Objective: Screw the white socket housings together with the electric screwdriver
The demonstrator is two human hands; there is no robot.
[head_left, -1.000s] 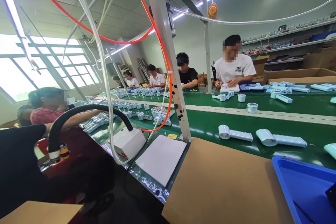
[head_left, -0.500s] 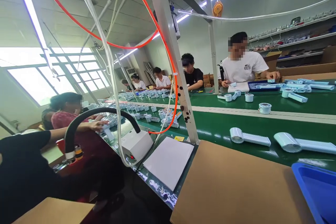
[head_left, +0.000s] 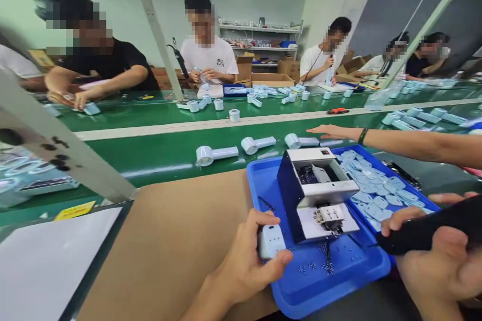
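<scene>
My left hand [head_left: 250, 256] grips a small pale blue plastic part [head_left: 271, 242] with tiny holes, at the left rim of a blue tray [head_left: 301, 293]. On that tray stands a black and white screw machine [head_left: 320, 193], with small dark screws [head_left: 327, 261] scattered before it. My right hand [head_left: 437, 261], at the right edge, is wrapped round a black tool [head_left: 433, 228], whose thin tip points left toward the machine. Behind the tool, a second blue tray [head_left: 417, 195] holds many flat pale blue pieces [head_left: 376, 185].
A co-worker's arm [head_left: 406, 145] reaches in from the right over the green conveyor [head_left: 169, 153]. Several pale blue handled parts [head_left: 216, 153] lie there. Brown cardboard [head_left: 181, 230] covers the left bench beside a metal post [head_left: 68, 150]. People [head_left: 209, 55] sit opposite.
The view has swung right and down. Both my hands, the blue part, the black tool and the screw machine now show; the white box and black hose have left the view.
</scene>
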